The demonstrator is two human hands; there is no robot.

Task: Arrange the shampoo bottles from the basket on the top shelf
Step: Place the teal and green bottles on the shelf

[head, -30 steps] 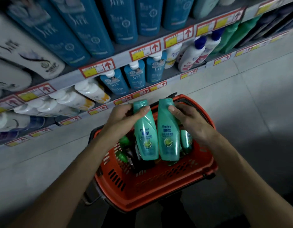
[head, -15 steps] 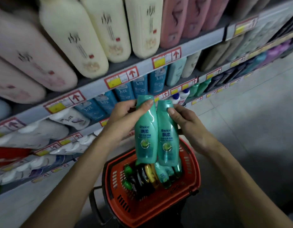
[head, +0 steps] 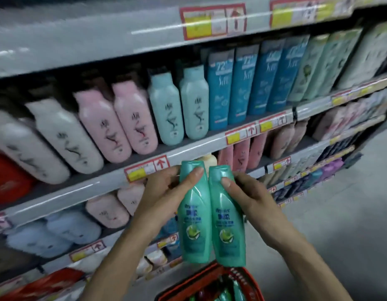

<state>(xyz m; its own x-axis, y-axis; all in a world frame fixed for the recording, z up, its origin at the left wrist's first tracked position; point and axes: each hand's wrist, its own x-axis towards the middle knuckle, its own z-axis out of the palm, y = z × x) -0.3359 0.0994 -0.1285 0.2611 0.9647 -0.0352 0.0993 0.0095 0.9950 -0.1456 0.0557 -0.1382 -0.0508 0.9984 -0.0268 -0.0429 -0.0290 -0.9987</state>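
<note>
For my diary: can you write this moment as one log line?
left hand: holds left bottle | right hand: holds right bottle | bottles: side by side, over basket | step: not yet shelved

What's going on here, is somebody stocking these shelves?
A person stands facing stocked shop shelves. Their left hand grips the left green shampoo bottle and their right hand grips the right green shampoo bottle. The two bottles are held upright, side by side, above a red basket with more bottles inside. Neither bottle is on a shelf yet.
</note>
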